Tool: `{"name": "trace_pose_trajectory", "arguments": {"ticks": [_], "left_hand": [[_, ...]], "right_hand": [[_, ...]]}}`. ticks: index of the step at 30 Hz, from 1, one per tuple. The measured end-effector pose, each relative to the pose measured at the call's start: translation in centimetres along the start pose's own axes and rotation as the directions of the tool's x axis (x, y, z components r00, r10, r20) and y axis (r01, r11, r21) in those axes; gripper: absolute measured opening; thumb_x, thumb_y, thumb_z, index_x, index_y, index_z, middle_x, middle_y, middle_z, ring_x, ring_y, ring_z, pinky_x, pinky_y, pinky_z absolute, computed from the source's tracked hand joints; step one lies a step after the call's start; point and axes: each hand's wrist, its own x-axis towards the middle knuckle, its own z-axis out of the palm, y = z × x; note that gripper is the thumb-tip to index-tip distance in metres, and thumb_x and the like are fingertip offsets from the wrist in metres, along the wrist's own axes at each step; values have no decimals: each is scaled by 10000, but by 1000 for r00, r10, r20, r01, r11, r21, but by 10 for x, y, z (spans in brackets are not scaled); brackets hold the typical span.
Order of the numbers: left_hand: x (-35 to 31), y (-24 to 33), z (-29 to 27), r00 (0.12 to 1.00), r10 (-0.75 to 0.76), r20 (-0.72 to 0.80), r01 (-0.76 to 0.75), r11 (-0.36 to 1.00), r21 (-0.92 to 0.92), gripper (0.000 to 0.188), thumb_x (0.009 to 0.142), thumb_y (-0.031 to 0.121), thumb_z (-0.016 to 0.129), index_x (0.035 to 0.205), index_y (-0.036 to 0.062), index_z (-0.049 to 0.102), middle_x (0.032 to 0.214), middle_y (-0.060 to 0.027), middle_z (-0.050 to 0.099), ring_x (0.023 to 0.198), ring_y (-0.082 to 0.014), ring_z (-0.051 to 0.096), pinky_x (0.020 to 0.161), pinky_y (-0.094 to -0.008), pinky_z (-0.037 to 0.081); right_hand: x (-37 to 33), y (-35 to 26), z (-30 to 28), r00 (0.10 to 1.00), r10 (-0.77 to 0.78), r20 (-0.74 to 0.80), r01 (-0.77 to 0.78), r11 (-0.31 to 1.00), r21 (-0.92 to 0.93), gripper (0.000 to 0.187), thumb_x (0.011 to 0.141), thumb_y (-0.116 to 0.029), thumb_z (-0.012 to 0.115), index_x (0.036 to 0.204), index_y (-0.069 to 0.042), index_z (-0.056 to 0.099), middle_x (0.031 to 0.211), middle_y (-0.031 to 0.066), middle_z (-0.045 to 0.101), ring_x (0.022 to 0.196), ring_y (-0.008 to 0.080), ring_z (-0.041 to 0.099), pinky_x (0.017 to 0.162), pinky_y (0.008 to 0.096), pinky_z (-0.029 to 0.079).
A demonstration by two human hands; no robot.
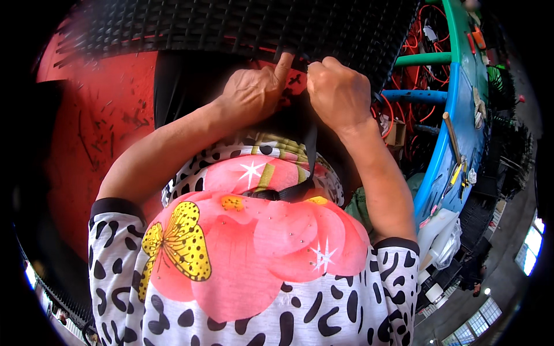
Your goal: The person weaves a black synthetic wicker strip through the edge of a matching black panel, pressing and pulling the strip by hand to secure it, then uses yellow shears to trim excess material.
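Note:
A black woven wicker panel (231, 29) spans the top of the head view, its near edge just beyond my hands. My left hand (254, 89) is closed at that edge, one digit pressed up against the weave and the other fingers curled out of sight. Close by on the right, my right hand (339, 92) makes a fist with its knuckles at the edge. Whatever its fingers pinch is hidden. A narrow gap lies between the two hands.
A red surface (98, 132) with dark scraps lies at the left. On the right stands a blue and green frame (441, 150) with red cords inside it. A wooden-handled tool (452, 135), yellow-handled tool (456, 174) and plastic bag (447, 248) rest along it.

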Motion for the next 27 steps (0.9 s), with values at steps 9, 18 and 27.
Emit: {"name": "trace_pose_trajectory", "arguments": {"ticks": [9, 18, 27], "left_hand": [[4, 10, 2, 995, -29, 100, 25, 999, 47, 765, 763, 280, 629, 1310, -82, 234, 589, -156, 580, 538, -298, 593, 476, -390, 452], [15, 14, -4, 956, -291, 35, 250, 750, -612, 493, 769, 72, 533, 1228, -68, 421, 729, -149, 624, 586, -204, 600, 557, -302, 470], [7, 13, 8, 817, -571, 77, 320, 339, -885, 361, 824, 93, 570, 1155, -42, 521, 772, -58, 619, 595, -77, 542, 512, -212, 438]], "right_hand": [[-8, 30, 23, 968, -230, -98, 236, 971, 44, 57, 725, -97, 581, 672, -88, 562, 609, 36, 471, 526, 176, 554, 470, 292, 445], [-7, 53, 45, 899, -348, -264, 384, 918, 97, 104, 699, -106, 596, 798, -77, 611, 643, 15, 488, 574, 154, 557, 506, 275, 451], [20, 39, 37, 792, -573, -210, 603, 788, 122, 97, 658, -169, 536, 580, -118, 508, 579, 56, 523, 538, 185, 565, 466, 319, 460]]}}
